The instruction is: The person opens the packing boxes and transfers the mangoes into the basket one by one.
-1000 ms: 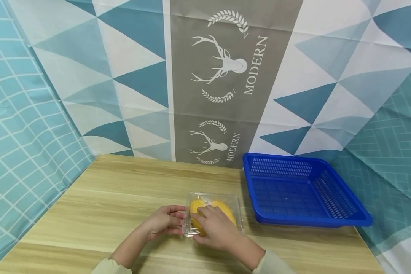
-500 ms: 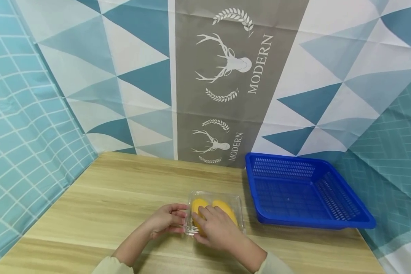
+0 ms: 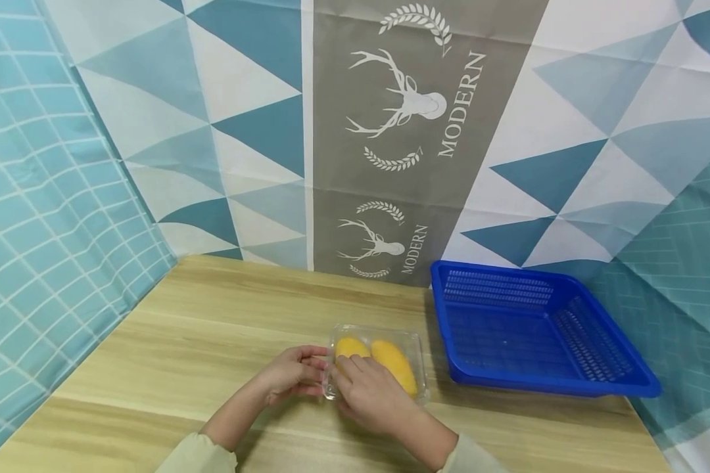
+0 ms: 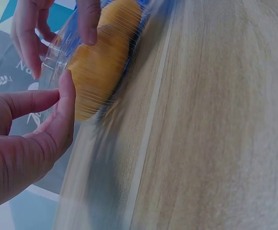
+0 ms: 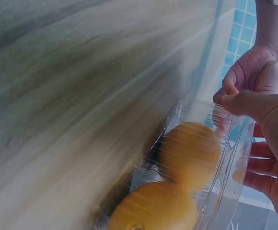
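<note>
A clear plastic clamshell box [image 3: 417, 351] with two yellow mangoes inside, a left one [image 3: 350, 347] and a right one [image 3: 393, 364], sits on the table in the head view. My left hand [image 3: 296, 376] is at the box's left side; in the left wrist view its thumb and index fingertip [image 4: 68, 81] come together at the rim corner. Over the lid's left part lies my right hand [image 3: 369, 397], covering some of the left mango. In the right wrist view its thumb [image 5: 239, 103] bears on the rim corner while its fingers curl around the far side.
To the right, a blue plastic basket [image 3: 559, 386] with perforated walls stands near the back of the wooden table [image 3: 242, 302]. A patterned cloth [image 3: 260, 151] hangs behind the table, with tiled-pattern cloth [image 3: 41, 217] on the left.
My right hand has slid left across the lid toward the box's left edge, uncovering more of the right mango. The left hand stays at that edge. The head view has shifted slightly.
</note>
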`<state>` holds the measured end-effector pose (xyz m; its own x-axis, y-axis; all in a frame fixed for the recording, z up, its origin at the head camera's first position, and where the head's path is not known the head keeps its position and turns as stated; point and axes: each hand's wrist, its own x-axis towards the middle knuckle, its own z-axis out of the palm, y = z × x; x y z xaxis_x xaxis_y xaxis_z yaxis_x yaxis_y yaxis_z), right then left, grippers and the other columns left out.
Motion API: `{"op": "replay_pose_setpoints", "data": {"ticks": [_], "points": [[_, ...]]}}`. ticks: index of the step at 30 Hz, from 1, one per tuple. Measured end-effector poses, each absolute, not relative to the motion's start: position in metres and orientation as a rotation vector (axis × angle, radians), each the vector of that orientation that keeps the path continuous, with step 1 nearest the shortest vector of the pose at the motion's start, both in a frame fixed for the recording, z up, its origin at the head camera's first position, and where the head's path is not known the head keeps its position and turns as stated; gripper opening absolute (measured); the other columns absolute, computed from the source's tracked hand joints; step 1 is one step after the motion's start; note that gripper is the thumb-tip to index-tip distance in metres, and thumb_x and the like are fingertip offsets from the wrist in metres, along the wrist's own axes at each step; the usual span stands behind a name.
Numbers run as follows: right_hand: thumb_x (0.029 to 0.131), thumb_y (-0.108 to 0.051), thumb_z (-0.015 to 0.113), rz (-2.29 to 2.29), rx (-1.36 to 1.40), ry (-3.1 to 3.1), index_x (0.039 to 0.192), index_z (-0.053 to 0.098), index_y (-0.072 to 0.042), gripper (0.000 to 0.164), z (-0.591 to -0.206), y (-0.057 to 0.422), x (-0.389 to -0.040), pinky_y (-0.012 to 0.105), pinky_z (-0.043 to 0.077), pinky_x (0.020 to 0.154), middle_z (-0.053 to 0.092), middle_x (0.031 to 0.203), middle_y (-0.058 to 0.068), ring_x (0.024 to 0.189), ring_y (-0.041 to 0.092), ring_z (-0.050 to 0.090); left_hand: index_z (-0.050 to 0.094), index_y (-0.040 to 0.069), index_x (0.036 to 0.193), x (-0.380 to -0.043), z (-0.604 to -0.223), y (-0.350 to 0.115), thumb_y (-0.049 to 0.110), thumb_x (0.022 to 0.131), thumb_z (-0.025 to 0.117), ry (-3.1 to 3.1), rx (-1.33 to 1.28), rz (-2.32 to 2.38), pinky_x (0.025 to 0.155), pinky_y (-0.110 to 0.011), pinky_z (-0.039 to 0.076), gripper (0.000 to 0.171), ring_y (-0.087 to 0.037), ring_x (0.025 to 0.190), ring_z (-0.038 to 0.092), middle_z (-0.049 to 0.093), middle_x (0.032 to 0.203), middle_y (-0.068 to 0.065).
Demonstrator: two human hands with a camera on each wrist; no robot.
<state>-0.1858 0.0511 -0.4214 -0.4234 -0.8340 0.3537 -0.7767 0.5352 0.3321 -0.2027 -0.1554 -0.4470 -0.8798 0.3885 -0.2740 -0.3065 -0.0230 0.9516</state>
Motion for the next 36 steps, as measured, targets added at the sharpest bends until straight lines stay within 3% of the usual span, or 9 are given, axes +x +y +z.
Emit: {"op": "replay_pose_setpoints", "data": {"ticks": [5, 10, 21, 26, 36], "points": [[0.082, -0.039, 0.069, -0.077, 1.346, -2.435, 0.123, 0.061, -0.013, 0.049, -0.413, 0.057, -0.187, 0.024, 0.051, 0.087, 0.061, 0.115, -0.001, 0.102, 0.012, 0.057, 0.036, -0.008, 0.135, -0.205, -0.445, -0.154, -0.002, 0.084, 0.060, 1.775, 0.110, 1.951, 0.076, -0.030, 0.058, 0.056, -0.018, 0.083, 0.062, 0.055, 0.106, -0.011], [0.085, -0.037, 0.067, -0.084, 1.382, -2.436, 0.118, 0.063, -0.013, 0.042, -0.409, 0.056, -0.190, 0.021, 0.051, 0.084, 0.062, 0.111, -0.003, 0.098, 0.011, 0.057, 0.035, -0.008, 0.135, -0.206, -0.446, -0.155, -0.001, 0.085, 0.060, 1.776, 0.120, 1.953, 0.076, -0.030, 0.058, 0.057, -0.018, 0.084, 0.062, 0.055, 0.107, -0.012], [0.080, -0.034, 0.070, -0.096, 1.379, -2.437, 0.110, 0.065, -0.013, 0.037, -0.408, 0.050, -0.190, 0.018, 0.051, 0.077, 0.063, 0.103, -0.005, 0.092, 0.008, 0.056, 0.035, -0.009, 0.135, -0.203, -0.446, -0.158, -0.004, 0.084, 0.059, 1.753, 0.096, 1.980, 0.075, -0.031, 0.058, 0.057, -0.017, 0.084, 0.061, 0.054, 0.103, -0.009], [0.078, -0.030, 0.069, -0.169, 1.369, -2.273, 0.107, 0.068, -0.008, 0.035, -0.415, 0.046, -0.188, 0.018, 0.053, 0.077, 0.066, 0.104, 0.001, 0.090, 0.011, 0.060, 0.035, -0.009, 0.134, -0.203, -0.447, -0.157, -0.005, 0.084, 0.058, 1.759, 0.082, 1.987, 0.075, -0.031, 0.058, 0.055, -0.017, 0.083, 0.061, 0.054, 0.102, -0.009], [0.080, -0.017, 0.057, -0.344, 1.305, -2.049, 0.103, 0.070, -0.005, 0.028, -0.431, 0.043, -0.186, 0.021, 0.055, 0.077, 0.070, 0.100, 0.006, 0.087, 0.014, 0.066, 0.037, -0.010, 0.133, -0.202, -0.446, -0.154, -0.007, 0.083, 0.057, 1.801, 0.044, 2.001, 0.073, -0.032, 0.059, 0.054, -0.018, 0.080, 0.062, 0.056, 0.102, -0.011]]}}
